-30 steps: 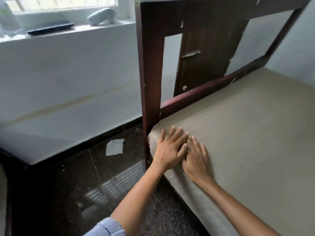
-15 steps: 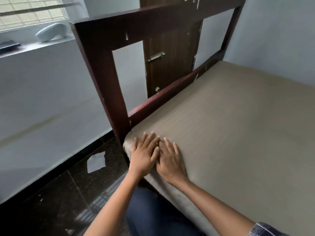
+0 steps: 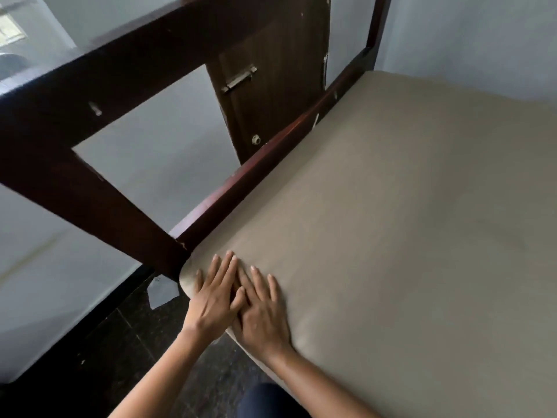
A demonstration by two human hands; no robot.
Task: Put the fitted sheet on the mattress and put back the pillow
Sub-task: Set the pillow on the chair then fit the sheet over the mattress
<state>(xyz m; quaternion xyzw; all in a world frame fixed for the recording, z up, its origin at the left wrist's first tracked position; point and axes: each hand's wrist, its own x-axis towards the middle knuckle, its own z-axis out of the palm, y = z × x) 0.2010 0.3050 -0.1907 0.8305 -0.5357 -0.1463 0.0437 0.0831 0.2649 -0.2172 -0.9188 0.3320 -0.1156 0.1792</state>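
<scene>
Fitted sheet [image 3: 391, 236] looks taut; my left hand [image 3: 215, 300] and right hand [image 3: 262, 318] press flat, fingers straight, probably seating its near-left corner.

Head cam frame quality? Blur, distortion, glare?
Head view: left hand and right hand flat on the fitted sheet are sharp; the bed frame at upper left smears with motion blur and leans from wide-angle distortion; window is overexposed; light is soft, no glare on the sheet.
</scene>
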